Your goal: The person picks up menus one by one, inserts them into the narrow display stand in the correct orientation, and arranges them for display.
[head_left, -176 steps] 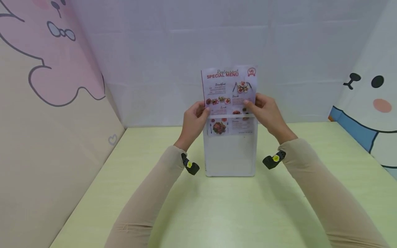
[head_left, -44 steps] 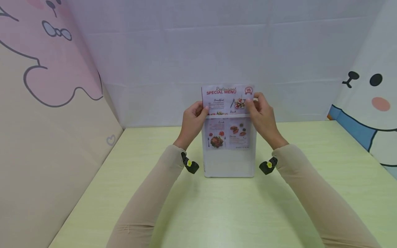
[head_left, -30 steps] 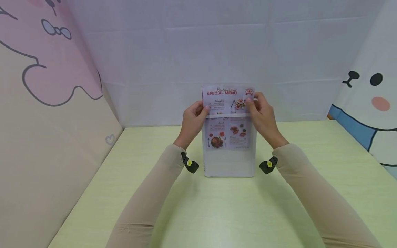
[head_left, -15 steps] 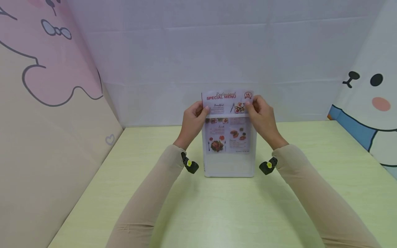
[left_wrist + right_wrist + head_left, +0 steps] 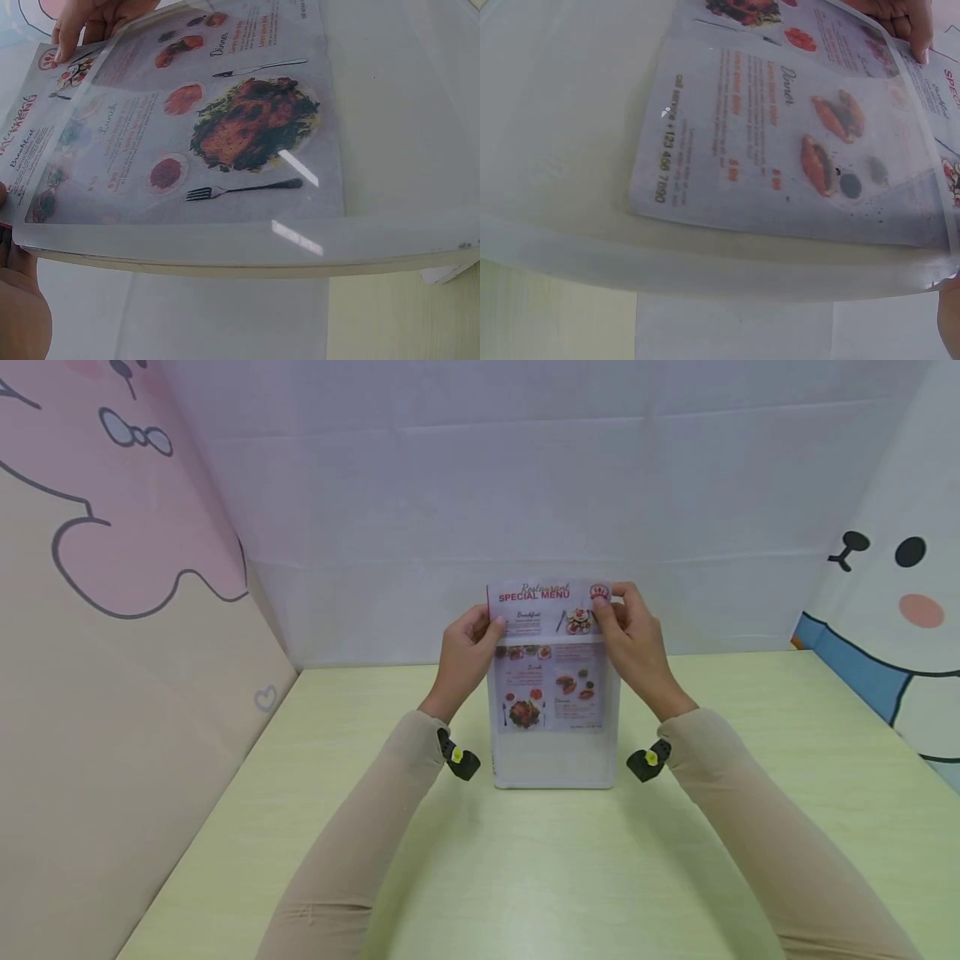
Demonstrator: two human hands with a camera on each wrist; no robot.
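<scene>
A printed restaurant menu sheet (image 5: 525, 617) stands partly inside a clear, white-edged upright display holder (image 5: 555, 762) in the head view. Its title end sticks out above the holder's top edge; the lower end shows through the clear front, above the holder's bottom. My left hand (image 5: 467, 653) pinches the sheet's left edge near the holder's top corner, thumb in front. At the right edge, my right hand (image 5: 637, 650) pinches the sheet higher up, thumb near the round logo. Through the panel in the left wrist view, the menu (image 5: 247, 124) lies flat; in the right wrist view, its lower corner (image 5: 697, 172) shows.
The holder stands on a pale green wood-grain table (image 5: 540, 877), near its back edge. A white cloth backdrop (image 5: 450, 502) hangs behind. Cartoon-printed panels flank the table, a pink figure (image 5: 165, 527) at left and a white one (image 5: 885, 602) at right.
Over the earlier frames the menu has slid down into the holder, with less of it above the top edge. The right hand has shifted slightly up the sheet in the last half second.
</scene>
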